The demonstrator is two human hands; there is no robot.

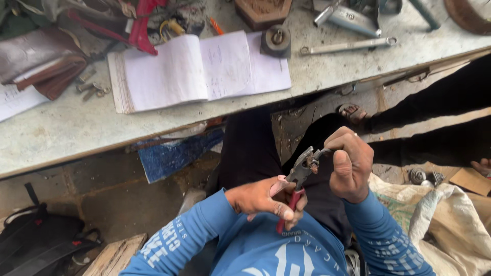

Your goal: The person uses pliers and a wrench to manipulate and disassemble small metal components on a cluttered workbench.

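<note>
Along the near edge of our grey, worn workbench top (61, 138) lies an open white paper ledger (199, 69); a long steel spanner (348, 46) rests toward its far right. Below the edge, our left hand (261, 199) grips red-handled steel pliers (296, 184), while our right hand (350, 163) pinches a small metal part (313, 162) at their tip.

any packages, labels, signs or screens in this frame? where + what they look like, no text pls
No screens or signs. Paper and printed items only:
Open notebook: on the grey workbench, white pages, faint handwriting, rectangular.
Loose white sheet: bench's left edge, partly cut off.
Sack: lower right on the floor, off-white woven fabric with faded green print.
Blue sleeves: white printed lettering; left hand grips red-handled pliers, right hand at their tip.
</note>
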